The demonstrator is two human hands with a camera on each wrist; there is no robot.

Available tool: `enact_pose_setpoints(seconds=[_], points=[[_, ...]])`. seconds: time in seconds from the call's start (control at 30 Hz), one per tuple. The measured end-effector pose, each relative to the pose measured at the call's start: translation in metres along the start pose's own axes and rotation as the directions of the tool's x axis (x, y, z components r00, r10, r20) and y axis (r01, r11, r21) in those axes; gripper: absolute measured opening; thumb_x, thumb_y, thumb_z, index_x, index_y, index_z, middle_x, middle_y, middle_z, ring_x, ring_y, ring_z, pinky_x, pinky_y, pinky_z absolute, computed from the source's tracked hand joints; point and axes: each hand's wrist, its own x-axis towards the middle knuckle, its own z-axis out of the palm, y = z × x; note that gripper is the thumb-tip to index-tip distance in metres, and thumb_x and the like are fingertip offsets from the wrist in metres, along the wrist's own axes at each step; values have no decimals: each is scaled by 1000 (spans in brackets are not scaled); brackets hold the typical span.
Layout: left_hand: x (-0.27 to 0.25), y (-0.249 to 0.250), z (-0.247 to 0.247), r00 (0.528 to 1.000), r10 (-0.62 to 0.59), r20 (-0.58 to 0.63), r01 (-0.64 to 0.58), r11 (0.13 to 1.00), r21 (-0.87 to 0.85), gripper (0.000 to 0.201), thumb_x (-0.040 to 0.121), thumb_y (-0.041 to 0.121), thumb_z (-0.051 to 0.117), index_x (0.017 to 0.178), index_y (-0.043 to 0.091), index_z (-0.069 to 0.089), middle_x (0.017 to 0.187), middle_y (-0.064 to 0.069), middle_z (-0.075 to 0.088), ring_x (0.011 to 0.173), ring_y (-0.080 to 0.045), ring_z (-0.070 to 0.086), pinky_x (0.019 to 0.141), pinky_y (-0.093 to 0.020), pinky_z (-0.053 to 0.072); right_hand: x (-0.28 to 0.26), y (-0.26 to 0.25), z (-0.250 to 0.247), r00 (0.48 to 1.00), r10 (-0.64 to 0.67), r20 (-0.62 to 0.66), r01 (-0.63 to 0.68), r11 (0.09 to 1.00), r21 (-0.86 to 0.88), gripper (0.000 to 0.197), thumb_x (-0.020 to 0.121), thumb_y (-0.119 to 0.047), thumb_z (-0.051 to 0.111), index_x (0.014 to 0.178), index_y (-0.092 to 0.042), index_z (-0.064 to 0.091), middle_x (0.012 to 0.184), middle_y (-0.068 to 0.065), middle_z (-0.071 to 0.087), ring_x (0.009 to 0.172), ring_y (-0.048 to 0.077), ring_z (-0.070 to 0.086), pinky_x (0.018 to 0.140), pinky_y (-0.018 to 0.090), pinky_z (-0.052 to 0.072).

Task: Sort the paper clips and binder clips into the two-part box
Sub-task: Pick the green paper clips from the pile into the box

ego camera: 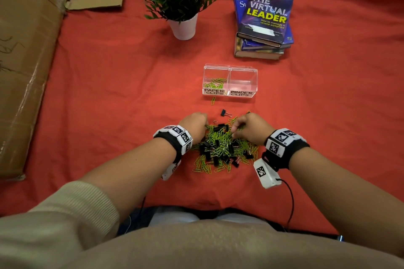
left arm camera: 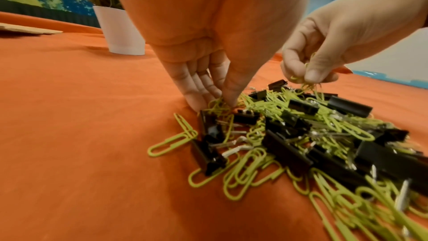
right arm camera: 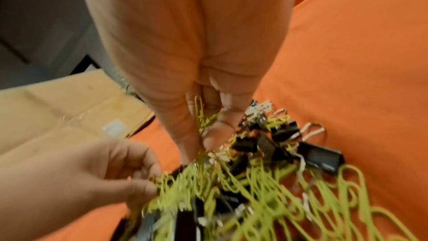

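A mixed pile (ego camera: 223, 148) of green paper clips (left arm camera: 250, 162) and black binder clips (left arm camera: 287, 151) lies on the red cloth. My left hand (ego camera: 196, 124) pinches green paper clips at the pile's far left edge, seen close in the left wrist view (left arm camera: 220, 102). My right hand (ego camera: 247, 125) pinches a bunch of green paper clips (right arm camera: 201, 116) at the pile's far right. The clear two-part box (ego camera: 230, 72) stands beyond the pile. Its PAPER CLIPS side (ego camera: 215, 83) holds several green clips; its BINDER CLIPS side (ego camera: 242, 84) looks empty.
One loose paper clip (ego camera: 213, 100) and one binder clip (ego camera: 225, 113) lie between box and pile. A potted plant (ego camera: 181, 6) and a stack of books (ego camera: 264, 24) stand farther back. Flattened cardboard (ego camera: 28, 61) covers the left.
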Motion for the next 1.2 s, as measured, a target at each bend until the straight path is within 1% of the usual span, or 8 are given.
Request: enact_pose_setpoints(seconds=[0.23,0.33,0.5,0.67,0.8,0.97,1.07,1.2], points=[[0,-1,-10,994,-93,-49,72,942,-328,9,92,9,53,99,10,59,90,-6,62,66,-15,52,57,-26,42,-5,-17,-43,999,7,33,-22,879,476,10,78,-3,71,84,-9,64,81,7,70,71,20,61,69,29,53],[2,-2,-17,995,-80,-66,45,904,-426,8,92,8,53,96,10,59,84,-2,59,60,-11,48,51,-22,39,9,-37,-60,998,-40,-52,62,822,566,12,78,0,69,83,-9,65,82,7,70,70,18,62,66,25,54],[7,-3,-39,985,-113,-129,36,871,-489,9,90,8,57,88,17,57,81,-1,58,74,-17,53,67,-30,48,64,-74,-65,934,-62,-353,166,948,272,16,79,-1,70,78,-15,61,75,5,64,52,6,57,51,20,46],[30,0,-70,958,-174,-228,60,899,-433,9,87,10,60,83,16,56,77,-2,61,74,-21,57,68,-30,46,89,-90,-49,940,-191,-282,133,968,-213,22,84,-2,56,101,-8,68,104,10,70,95,25,64,84,31,50],[51,11,-91,944,-161,-288,55,938,-343,7,86,10,58,83,16,57,85,-4,60,82,-23,57,70,-27,43,82,-77,-50,936,-161,-314,118,981,-151,27,84,-3,55,106,-11,68,110,9,68,99,25,64,85,31,50],[77,24,-94,958,-95,-271,48,983,-177,14,86,8,53,95,12,62,107,-11,66,96,-29,61,74,-30,45,55,-54,-50,896,-106,-432,140,989,48,14,84,-5,57,87,-14,67,84,3,67,78,18,63,72,31,54],[84,25,-88,977,-57,-206,34,993,-111,19,88,10,55,106,11,61,114,-11,64,103,-29,61,82,-32,47,33,-44,-25,949,-119,-291,120,993,-15,12,89,-6,55,91,-13,64,86,0,65,70,10,58,59,17,47],[67,16,-79,967,35,-252,-60,994,-90,35,87,18,62,122,11,59,123,-11,61,116,-26,55,102,-35,43,17,-38,20,968,-250,-23,233,928,-292,17,87,-22,62,102,-15,66,102,4,60,97,19,57,85,35,52]])
